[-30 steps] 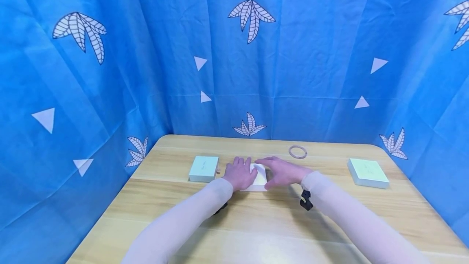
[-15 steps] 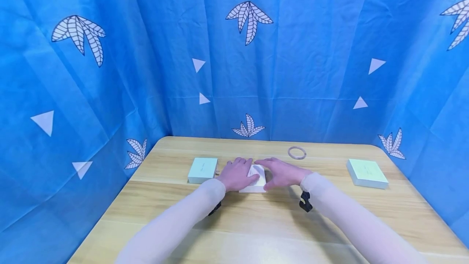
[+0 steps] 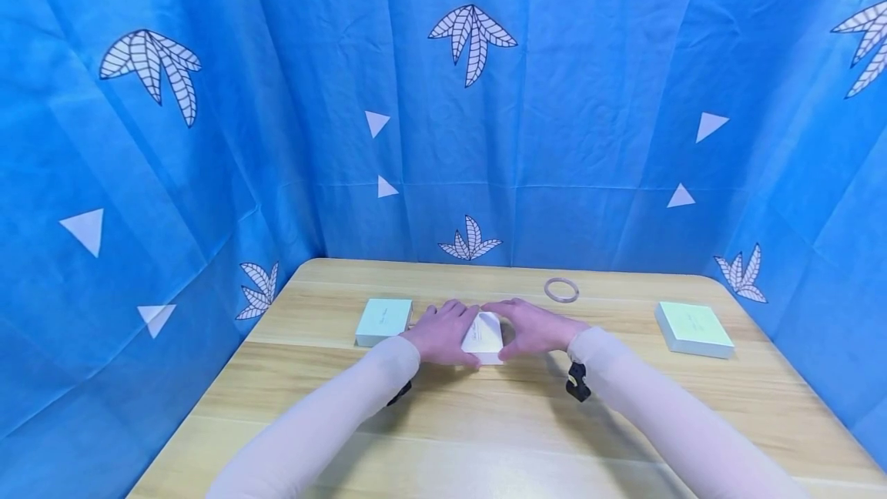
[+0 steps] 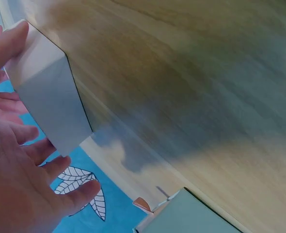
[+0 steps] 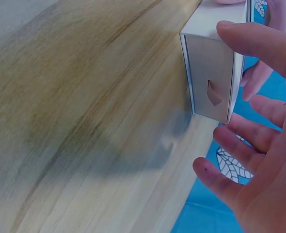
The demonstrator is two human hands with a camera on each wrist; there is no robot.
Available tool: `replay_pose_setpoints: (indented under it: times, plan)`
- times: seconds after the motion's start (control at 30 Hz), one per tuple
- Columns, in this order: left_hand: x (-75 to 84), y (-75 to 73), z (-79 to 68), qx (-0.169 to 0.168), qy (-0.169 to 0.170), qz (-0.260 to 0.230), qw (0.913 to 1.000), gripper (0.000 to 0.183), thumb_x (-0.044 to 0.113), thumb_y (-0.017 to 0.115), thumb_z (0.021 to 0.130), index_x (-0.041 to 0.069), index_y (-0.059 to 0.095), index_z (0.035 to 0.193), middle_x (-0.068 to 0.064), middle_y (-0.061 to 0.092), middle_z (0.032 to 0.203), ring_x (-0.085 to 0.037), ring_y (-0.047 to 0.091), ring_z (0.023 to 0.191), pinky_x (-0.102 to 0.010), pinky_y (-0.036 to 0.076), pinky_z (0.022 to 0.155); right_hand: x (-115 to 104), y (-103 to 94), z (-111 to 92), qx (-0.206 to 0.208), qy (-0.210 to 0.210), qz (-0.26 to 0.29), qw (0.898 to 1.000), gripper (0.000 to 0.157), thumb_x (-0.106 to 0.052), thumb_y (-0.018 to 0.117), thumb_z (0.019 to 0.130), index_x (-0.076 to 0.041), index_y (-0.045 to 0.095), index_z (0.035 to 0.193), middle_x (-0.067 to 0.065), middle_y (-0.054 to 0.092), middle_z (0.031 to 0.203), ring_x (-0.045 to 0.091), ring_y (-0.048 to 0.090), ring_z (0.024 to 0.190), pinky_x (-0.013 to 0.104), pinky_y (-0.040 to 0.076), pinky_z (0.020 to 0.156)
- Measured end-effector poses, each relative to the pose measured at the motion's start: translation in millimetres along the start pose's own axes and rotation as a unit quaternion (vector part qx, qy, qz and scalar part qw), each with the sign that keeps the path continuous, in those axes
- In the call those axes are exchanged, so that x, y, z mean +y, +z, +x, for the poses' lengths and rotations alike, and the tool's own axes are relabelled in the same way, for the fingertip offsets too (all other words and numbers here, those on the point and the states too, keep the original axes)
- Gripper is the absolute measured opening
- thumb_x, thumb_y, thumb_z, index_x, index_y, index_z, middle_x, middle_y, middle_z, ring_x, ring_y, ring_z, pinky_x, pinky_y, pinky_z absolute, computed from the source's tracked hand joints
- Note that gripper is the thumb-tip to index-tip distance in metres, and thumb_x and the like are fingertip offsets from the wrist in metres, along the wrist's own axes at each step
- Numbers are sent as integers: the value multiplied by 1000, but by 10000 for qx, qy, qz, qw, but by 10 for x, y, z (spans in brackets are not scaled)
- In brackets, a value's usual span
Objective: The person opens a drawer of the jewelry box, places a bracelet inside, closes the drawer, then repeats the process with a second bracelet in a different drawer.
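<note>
A small white drawer box [image 3: 483, 334] lies on the table between my two hands, with small print on its lid. My left hand [image 3: 443, 334] holds its left end, thumb [image 4: 13, 42] on the near side and fingers round the far side. At the other end, my right hand [image 3: 537, 327] spans the box from near side to far side, with the thumb [image 5: 252, 41] at the near edge. A small ribbon tab [image 5: 214, 93] sticks out of the drawer's right end face.
A pale teal box [image 3: 384, 320] with a ribbon tab lies close to the left hand. Off to the right is a pale green box [image 3: 695, 327]. A pinkish bangle [image 3: 561, 290] lies behind the right hand. Blue curtain [image 3: 589, 137] surrounds the wooden table [image 3: 499, 430].
My left hand has slid left from lying over the box's top to its left end, uncovering the printed lid. The right hand and the box have stayed nearly in place.
</note>
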State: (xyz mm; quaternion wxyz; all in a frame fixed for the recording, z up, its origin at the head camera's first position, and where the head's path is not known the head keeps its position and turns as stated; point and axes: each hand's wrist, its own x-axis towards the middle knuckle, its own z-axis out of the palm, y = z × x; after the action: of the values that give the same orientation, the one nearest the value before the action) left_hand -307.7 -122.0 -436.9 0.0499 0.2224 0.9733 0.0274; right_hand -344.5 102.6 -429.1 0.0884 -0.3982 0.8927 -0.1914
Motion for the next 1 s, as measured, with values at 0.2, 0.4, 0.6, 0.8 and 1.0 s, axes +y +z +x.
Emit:
replay_pose_setpoints:
  times: [0.2, 0.4, 0.6, 0.8, 1.0]
  plan:
    - [-7, -1, 17, -6, 11, 47, 10000, 108, 69, 73, 76, 17, 29, 159, -4, 45, 153, -24, 37, 144, -59, 31, 117, 3, 4, -11, -7, 136, 59, 9999, 94, -30, 88, 72, -22, 43, 154, 6, 52, 149, 26, 52, 131, 48, 48, 105]
    - [-33, -21, 39, -20, 46, 95, 9999, 109, 70, 74, 74, 16, 30, 159, -4, 45, 154, -25, 37, 144, -59, 32, 116, -24, 0, -5, 47, 145, 69, 9999, 95, -31, 88, 72, -20, 42, 154, 10, 50, 151, 30, 49, 135, 52, 47, 106]
    - [-87, -83, 44, -92, 38, 48, 9999, 109, 66, 77, 74, 17, 30, 159, -4, 45, 154, -25, 36, 145, -60, 31, 116, -84, -8, 22, 141, 170, 149, 9996, 96, -33, 88, 72, -24, 41, 155, 11, 48, 152, 32, 48, 136, 55, 47, 105]
    - [-154, -157, 29, -221, -98, -126, 9996, 108, 59, 83, 71, 21, 32, 158, -2, 46, 154, -25, 35, 144, -64, 27, 117, -135, 16, 92, 220, 156, 34, 9996, 95, -38, 87, 73, -28, 40, 155, 12, 49, 151, 31, 50, 133, 54, 49, 101]
    - [-234, -214, 15, -332, -231, -127, 9991, 109, 56, 85, 70, 21, 32, 158, -2, 44, 155, -27, 33, 146, -65, 25, 117, -203, 29, 166, 259, 220, -53, 9994, 96, -40, 86, 73, -27, 39, 156, 12, 49, 150, 29, 52, 131, 54, 52, 98]
